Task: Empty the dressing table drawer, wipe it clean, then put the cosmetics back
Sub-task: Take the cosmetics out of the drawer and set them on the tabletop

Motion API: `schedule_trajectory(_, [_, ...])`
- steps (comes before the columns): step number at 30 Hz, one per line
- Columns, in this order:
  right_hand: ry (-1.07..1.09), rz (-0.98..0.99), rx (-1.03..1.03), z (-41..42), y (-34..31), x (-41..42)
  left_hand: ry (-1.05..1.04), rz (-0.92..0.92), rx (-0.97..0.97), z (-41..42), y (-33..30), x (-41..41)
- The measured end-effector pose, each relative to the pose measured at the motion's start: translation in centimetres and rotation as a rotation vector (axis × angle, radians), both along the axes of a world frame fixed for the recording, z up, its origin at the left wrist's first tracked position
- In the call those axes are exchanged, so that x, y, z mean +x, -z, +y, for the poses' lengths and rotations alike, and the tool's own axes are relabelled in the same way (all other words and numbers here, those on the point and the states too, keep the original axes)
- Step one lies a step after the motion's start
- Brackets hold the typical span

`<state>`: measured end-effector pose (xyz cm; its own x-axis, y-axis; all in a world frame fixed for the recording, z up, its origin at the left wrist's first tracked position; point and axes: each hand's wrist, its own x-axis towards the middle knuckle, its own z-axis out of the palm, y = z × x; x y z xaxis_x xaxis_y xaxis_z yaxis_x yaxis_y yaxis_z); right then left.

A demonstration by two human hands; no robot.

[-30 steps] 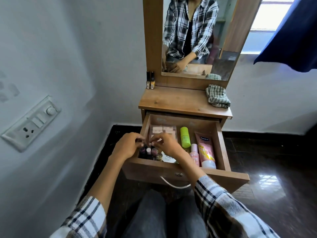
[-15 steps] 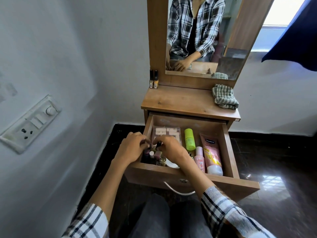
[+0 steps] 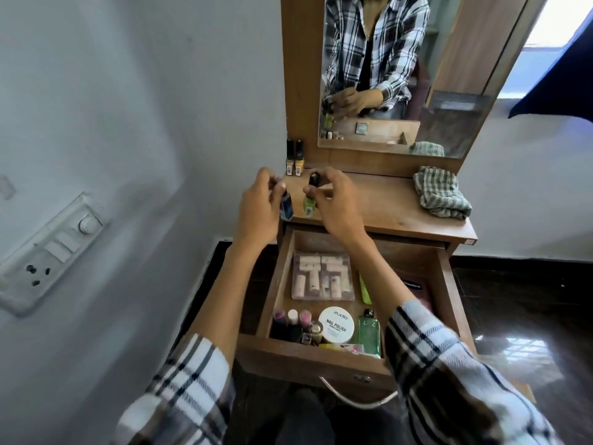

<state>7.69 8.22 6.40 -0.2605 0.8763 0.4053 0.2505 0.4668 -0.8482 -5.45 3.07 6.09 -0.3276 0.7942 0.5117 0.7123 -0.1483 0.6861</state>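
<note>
Both hands are raised over the left end of the counter [image 3: 378, 200], above the open drawer [image 3: 324, 358]. The left hand [image 3: 256, 207] has its grip pinched round a dark blue nail polish bottle [image 3: 286, 206]; the right hand [image 3: 337, 203] has its grip closed on the black cap of a green nail polish bottle [image 3: 310, 203]. In the drawer lie a sachet pack [image 3: 322, 276], a white nail polish remover tub [image 3: 336, 324], a green bottle [image 3: 369, 332] and small polish bottles [image 3: 293, 326]. A checked cloth [image 3: 441, 195] rests on the counter behind the drawer.
</note>
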Motion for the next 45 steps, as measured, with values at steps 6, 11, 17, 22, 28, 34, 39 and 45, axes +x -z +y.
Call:
schedule_trajectory(6, [0.047,-0.099,-0.04,5.0,0.9,-3.2,-0.07,0.025,-0.043,6.4,0.4,-0.8])
schedule_trajectory(11, [0.051,-0.082,-0.019,7.0,2.1,-4.3,-0.073,-0.017,-0.024,8.8,2.0,-1.1])
schedule_trajectory(17, [-0.024,-0.129,-0.024,6.9,3.8,-4.1,-0.019,-0.082,0.018,9.1,3.8,-1.3])
schedule_trajectory(22, [0.028,-0.144,-0.031,6.8,4.4,-4.1,-0.058,-0.044,-0.049,9.6,5.0,-1.9])
schedule_trajectory(28, [0.091,-0.12,-0.086,8.1,4.2,-5.5,-0.082,-0.086,-0.115,10.9,5.2,-2.1])
schedule_trajectory(34, [0.123,-0.088,-0.09,9.0,4.5,-6.0,-0.081,-0.086,-0.158,12.1,5.0,-2.5])
schedule_trajectory(39, [0.111,-0.071,-0.128,9.6,4.6,-6.3,-0.089,-0.06,-0.176,12.6,5.1,-2.7])
schedule_trajectory(45, [0.153,-0.085,-0.121,10.1,4.8,-6.6,-0.142,-0.074,-0.142,13.1,4.6,-2.7])
